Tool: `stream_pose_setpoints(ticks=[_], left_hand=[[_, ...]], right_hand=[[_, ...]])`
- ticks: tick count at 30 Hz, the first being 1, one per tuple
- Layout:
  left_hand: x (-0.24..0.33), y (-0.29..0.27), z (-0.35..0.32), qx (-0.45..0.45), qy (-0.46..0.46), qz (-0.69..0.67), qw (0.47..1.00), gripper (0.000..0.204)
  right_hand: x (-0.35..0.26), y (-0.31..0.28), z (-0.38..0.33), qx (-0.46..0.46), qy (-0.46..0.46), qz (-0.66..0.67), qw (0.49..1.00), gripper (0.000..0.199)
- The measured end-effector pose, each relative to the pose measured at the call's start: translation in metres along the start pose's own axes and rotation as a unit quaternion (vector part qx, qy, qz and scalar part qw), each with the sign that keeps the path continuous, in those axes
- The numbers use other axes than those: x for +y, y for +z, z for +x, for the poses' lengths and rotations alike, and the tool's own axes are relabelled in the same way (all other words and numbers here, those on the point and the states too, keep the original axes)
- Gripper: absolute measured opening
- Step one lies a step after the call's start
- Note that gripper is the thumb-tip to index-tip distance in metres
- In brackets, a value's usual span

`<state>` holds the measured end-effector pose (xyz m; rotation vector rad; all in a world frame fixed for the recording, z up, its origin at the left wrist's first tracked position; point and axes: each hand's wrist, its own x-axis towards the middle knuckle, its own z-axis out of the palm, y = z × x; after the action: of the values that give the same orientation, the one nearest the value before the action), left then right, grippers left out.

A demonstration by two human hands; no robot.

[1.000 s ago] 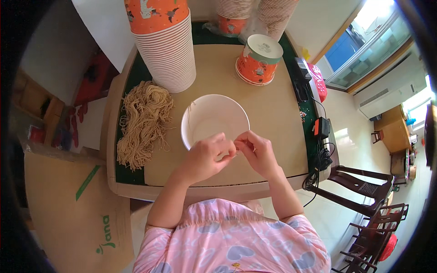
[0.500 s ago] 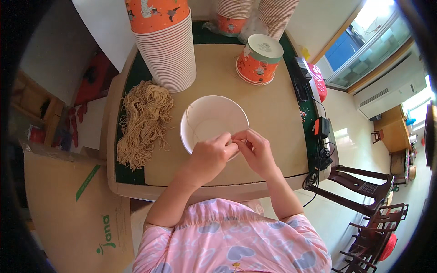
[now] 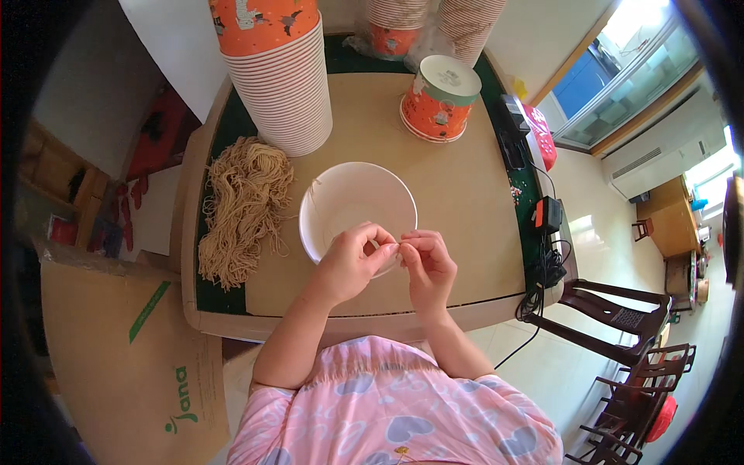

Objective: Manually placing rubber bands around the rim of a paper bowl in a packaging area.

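Two hands: left hand [image 3: 353, 262] and right hand [image 3: 425, 263] meet fingertip to fingertip over the near rim of the bowl, at frame centre; both are pinched narrow on something thin and pale, too small to tell, likely a strand held over the bowl so it drops inside.
Bowl: one white bowl [image 3: 349, 203], centre of the frame, upright and looking empty; it sits just in front of the person, within easy reach of both hands.
Noodles: one loose heap of tan noodles [image 3: 242, 203], left of the bowl and just beside it, spread along the table's green edge, close at hand for picking.
Cup stacks: one tall stack [image 3: 280, 74] at upper left, nested so it takes little room; two more stacks [image 3: 434, 19] at the top edge, partly cut off.
Lidded tub: one orange tub [image 3: 438, 97], upper centre-right, lid on, well apart from the bowl.
Table: one tan table [image 3: 465, 194] bearing all of this.
Chairs: two dark chairs [image 3: 620, 325], lower right.
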<state>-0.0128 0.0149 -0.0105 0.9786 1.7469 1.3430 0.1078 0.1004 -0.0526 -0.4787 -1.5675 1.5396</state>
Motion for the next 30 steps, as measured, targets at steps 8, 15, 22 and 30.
stream_pose_setpoints(ticks=[8, 15, 22, 30], left_hand=[[0.004, 0.002, 0.002, -0.001, -0.048, -0.071, 0.996, 0.013], [-0.003, -0.002, 0.003, -0.005, -0.045, -0.111, 0.993, 0.013], [0.005, -0.003, 0.001, 0.012, -0.011, -0.049, 0.999, 0.009], [0.008, -0.003, -0.005, 0.032, 0.035, 0.019, 0.999, 0.01]], right_hand=[[0.006, 0.006, -0.01, 0.048, -0.114, -0.096, 0.988, 0.009], [0.002, 0.007, -0.012, 0.021, -0.171, -0.188, 0.967, 0.027], [0.001, 0.005, -0.011, 0.007, -0.154, -0.198, 0.968, 0.024], [-0.002, -0.002, -0.001, -0.019, -0.037, -0.11, 0.993, 0.012]])
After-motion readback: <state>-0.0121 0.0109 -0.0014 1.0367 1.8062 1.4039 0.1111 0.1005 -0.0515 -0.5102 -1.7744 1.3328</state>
